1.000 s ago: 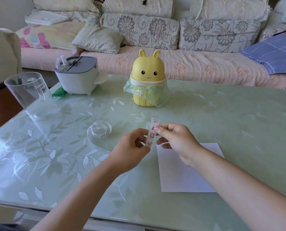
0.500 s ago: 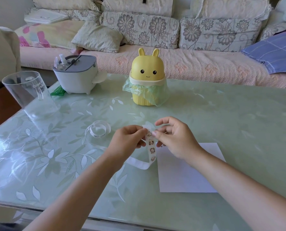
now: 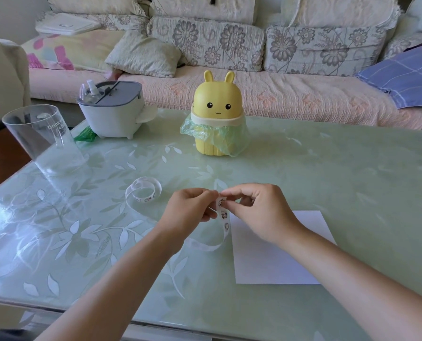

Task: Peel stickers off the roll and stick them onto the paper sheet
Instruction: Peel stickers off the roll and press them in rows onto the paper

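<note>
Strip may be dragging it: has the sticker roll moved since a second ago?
No. The sticker roll keeps its spot left of and nearer than the yellow bunny bin; left hand and right hand pinch the sticker strip.

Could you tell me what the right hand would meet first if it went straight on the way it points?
The right hand points left and pinches the sticker strip; straight on it would likely meet the left hand, which holds the same strip.

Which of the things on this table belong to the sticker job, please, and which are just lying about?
Job: sticker strip, sticker roll, paper sheet, left hand, right hand.
Lying about: bunny bin, white appliance, clear cup.
</note>
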